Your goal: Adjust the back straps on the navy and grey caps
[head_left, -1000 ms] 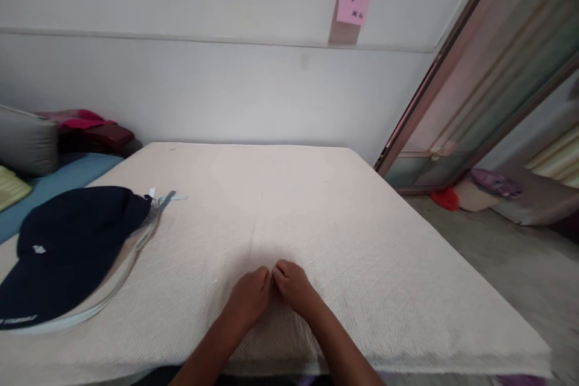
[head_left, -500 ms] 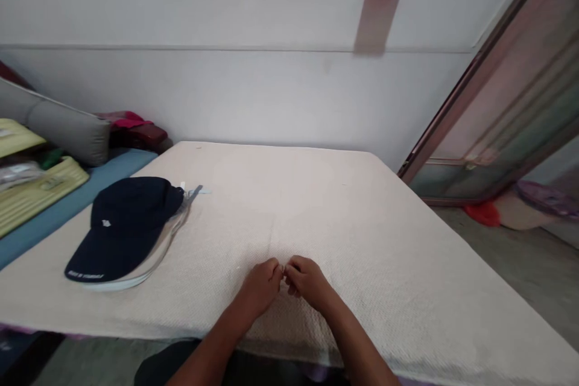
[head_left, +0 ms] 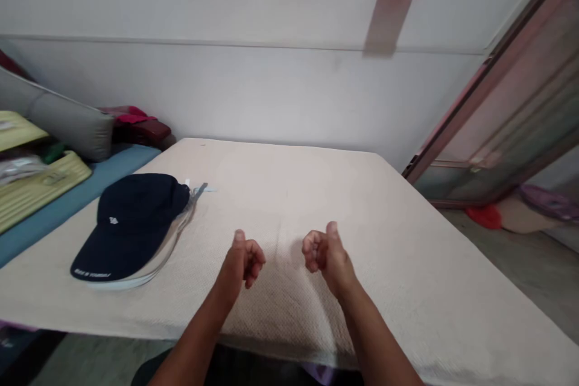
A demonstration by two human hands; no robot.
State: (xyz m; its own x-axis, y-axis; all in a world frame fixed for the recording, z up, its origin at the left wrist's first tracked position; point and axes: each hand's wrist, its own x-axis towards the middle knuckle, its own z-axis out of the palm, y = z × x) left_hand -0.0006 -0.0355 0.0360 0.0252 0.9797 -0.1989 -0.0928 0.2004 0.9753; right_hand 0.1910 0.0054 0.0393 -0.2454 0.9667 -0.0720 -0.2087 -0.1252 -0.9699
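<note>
we see both hands low in the centre of the frame, raised just above the cream cloth (head_left: 389, 253) that covers the table. left hand (head_left: 242, 256) sits left of centre, fingers curled into a loose fist, thumb up, holding nothing. right hand (head_left: 328, 253) mirrors it right of centre: curled fingers, thumb up, empty too. the two are apart, a clear gap of cloth between them (knuckles face each other across it). nearest thing is a dark navy cap (head_left: 129, 226) at left of centre, lying flat on the cloth on top of a clear plastic wrapper (head_left: 174, 238), brim toward the lower left; it's well left of the left hand, untouched. small pale tag (head_left: 203, 187) sits just beyond the cap's back edge. upper right of the frame: pink note (head_left: 389, 18) taped to the white wall. far left edge: grey cushion (head_left: 67, 123), yellow bedding (head_left: 40, 184) and a red bundle (head_left: 138, 123) on a blue mat (head_left: 90, 184).
</note>
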